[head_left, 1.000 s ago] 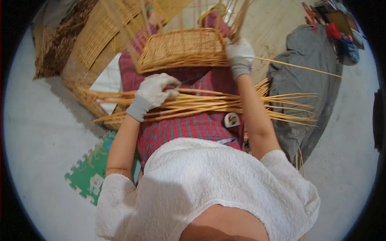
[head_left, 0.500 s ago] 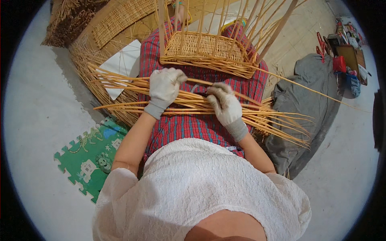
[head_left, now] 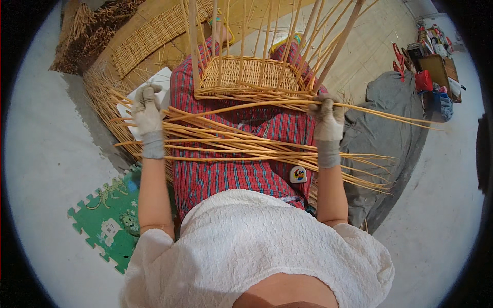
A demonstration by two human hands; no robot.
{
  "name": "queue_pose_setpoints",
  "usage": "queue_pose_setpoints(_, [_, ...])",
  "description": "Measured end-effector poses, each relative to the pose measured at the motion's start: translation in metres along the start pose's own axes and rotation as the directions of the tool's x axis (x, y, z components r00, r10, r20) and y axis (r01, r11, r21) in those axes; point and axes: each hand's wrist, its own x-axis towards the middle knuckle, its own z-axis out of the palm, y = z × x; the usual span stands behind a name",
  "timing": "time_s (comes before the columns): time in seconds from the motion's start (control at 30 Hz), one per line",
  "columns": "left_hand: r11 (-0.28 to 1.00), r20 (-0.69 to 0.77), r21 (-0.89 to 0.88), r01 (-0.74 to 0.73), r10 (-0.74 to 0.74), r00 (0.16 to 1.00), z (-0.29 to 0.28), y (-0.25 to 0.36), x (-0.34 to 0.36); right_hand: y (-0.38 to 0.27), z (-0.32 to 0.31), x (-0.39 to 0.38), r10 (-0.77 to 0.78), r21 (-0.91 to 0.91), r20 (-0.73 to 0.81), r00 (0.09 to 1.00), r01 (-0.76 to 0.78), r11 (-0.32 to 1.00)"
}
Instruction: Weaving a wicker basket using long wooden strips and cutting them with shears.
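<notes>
A loose bundle of peeled wicker rods (head_left: 226, 139) lies across my lap, over red checked trousers. My right hand (head_left: 328, 120), in a whitish work glove, is closed around a wicker rod (head_left: 370, 110) at the right, just below the basket's corner. That rod runs leftward above the bundle. Gloved too, my left hand (head_left: 147, 110) is raised by the bundle's left ends with its fingers curled; what they hold is hidden. Beyond the bundle, a partly woven wicker basket (head_left: 246, 95) rests between my legs, its upright stakes pointing away from me.
A tape measure (head_left: 298, 174) lies on my lap. Green foam mat pieces (head_left: 105, 220) are at the left, with brown twig bundles (head_left: 84, 38) and a woven panel (head_left: 159, 38) farther off. Grey cloth (head_left: 390, 110) spreads on the right, near assorted items (head_left: 436, 66).
My hands have moved apart, the left one leftward and the right one rightward and farther out with a rod. The tape measure has come into sight on my lap.
</notes>
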Motion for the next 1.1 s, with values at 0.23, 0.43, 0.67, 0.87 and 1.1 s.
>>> queue_pose_setpoints(0.23, [0.856, 0.575, 0.077, -0.511, 0.380, 0.724, 0.010, 0.067, -0.021, -0.011, -0.006, 0.006, -0.135, 0.163, -0.100, 0.986, 0.150, 0.975])
queue_pose_setpoints(0.43, [0.976, 0.776, -0.212, -0.038, 0.192, 0.601, 0.048, 0.067, -0.032, -0.013, 0.035, -0.016, 0.036, -0.166, 0.154, 0.987, -0.010, 0.986])
queue_pose_setpoints(0.67, [0.944, 0.648, 0.095, -0.315, 0.182, 0.740, 0.064, 0.049, 0.000, -0.016, -0.012, -0.008, -0.222, -0.156, -0.194, 0.955, 0.194, 0.969])
queue_pose_setpoints(0.87, [0.999, 0.618, -0.040, 0.002, 0.023, 0.786, 0.077, 0.036, 0.000, -0.005, -0.015, -0.038, -0.274, -0.196, -0.181, 0.945, 0.238, 0.951])
queue_pose_setpoints(1.1, [0.996, 0.608, -0.034, -0.079, 0.083, 0.790, 0.076, 0.033, -0.002, 0.007, -0.031, -0.036, -0.254, -0.229, -0.133, 0.958, 0.219, 0.948])
